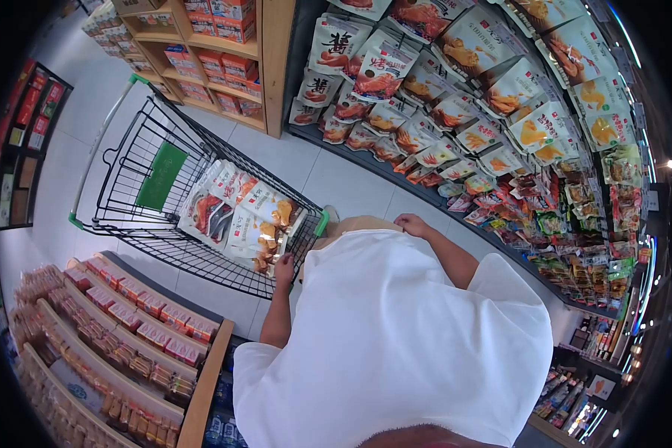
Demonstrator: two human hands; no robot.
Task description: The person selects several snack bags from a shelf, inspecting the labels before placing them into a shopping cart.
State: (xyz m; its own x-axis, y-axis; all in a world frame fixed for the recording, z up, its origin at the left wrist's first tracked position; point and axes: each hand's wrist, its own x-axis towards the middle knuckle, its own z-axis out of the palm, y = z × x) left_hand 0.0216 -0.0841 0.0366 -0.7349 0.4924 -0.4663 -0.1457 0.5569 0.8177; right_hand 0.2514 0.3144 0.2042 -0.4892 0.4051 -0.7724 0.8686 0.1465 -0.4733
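My left hand (284,268) is at the near end of the shopping cart (201,275), beside the food bags; its fingers are small in view, and whether it touches the wire is unclear. My right hand (411,224) hangs at my right side, over the floor by my brown clothing (361,223), fingers loosely curled and nothing visible in them. In the cart lie several white bags (245,228) with pictures of chicken. A green panel (162,176) is fixed in the cart's far part, and its handle (101,138) is at the far left.
Tall racks of hanging snack bags (455,112) line the right. A wooden shelf (270,67) with orange boxes stands beyond the cart. Lower left is a tiered shelf (216,366) of packaged goods. Another dark shelf (33,142) stands far left. Tiled floor (291,160) shows between them.
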